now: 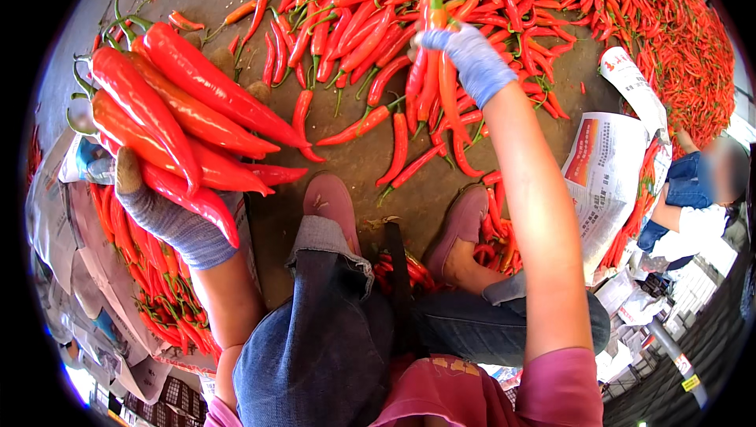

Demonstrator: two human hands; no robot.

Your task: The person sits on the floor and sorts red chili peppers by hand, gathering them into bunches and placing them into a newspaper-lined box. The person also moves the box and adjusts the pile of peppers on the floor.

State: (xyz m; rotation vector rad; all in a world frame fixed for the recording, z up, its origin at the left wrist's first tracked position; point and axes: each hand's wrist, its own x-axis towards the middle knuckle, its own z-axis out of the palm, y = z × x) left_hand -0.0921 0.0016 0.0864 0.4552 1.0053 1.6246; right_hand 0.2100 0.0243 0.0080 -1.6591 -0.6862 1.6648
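Observation:
My left hand (171, 223), in a grey-blue knit glove with a tan thumb, cradles a bunch of large red chilli peppers (195, 123), their green stems towards the left. Further right, my right hand (475, 64) wears a light blue glove with fingers that look whitish. It grips a few red chilli peppers (433, 76), green stem end up and tips hanging down. Beneath and beyond it spreads a loose pile of red chilli peppers (360, 31) on the brown floor (277, 232). The bunch partly hides my left fingers.
Beside my left arm stands a newspaper-lined container (94, 273) packed with red chillies. Another newspaper-lined batch (608, 173) sits at the right. A large chilli heap (679, 43) rises at upper right. A person (697, 191) sits near it. Loose chillies (499, 238) lie by my right shoe.

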